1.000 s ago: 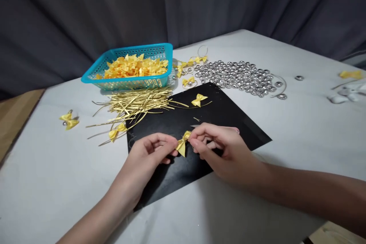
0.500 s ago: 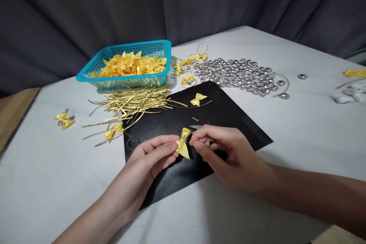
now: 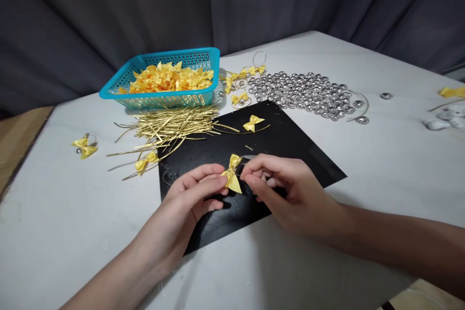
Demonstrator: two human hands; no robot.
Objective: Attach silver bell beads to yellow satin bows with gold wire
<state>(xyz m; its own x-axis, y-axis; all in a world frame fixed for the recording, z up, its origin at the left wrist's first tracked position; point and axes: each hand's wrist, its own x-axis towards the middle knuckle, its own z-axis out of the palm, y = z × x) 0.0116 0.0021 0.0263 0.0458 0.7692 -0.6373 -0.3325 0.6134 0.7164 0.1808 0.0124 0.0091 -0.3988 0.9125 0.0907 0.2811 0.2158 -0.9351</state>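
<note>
On my feed, white table (image 3: 395,179) runs past the near edge of the black mat (image 3: 285,135), gold ties (image 3: 174,123) and silver beads (image 3: 305,93) crowd its far side, and above it my left hand (image 3: 192,197) pinches a yellow bow (image 3: 232,174), my right hand (image 3: 290,186) its thin strand (image 3: 238,175).

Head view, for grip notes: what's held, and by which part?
Left hand pinches the yellow bow by its left side; right hand, apparently its wire.

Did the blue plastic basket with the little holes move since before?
No. The blue plastic basket sits in the same spot on the white table, judged against the pile of shiny silver beads.
</note>
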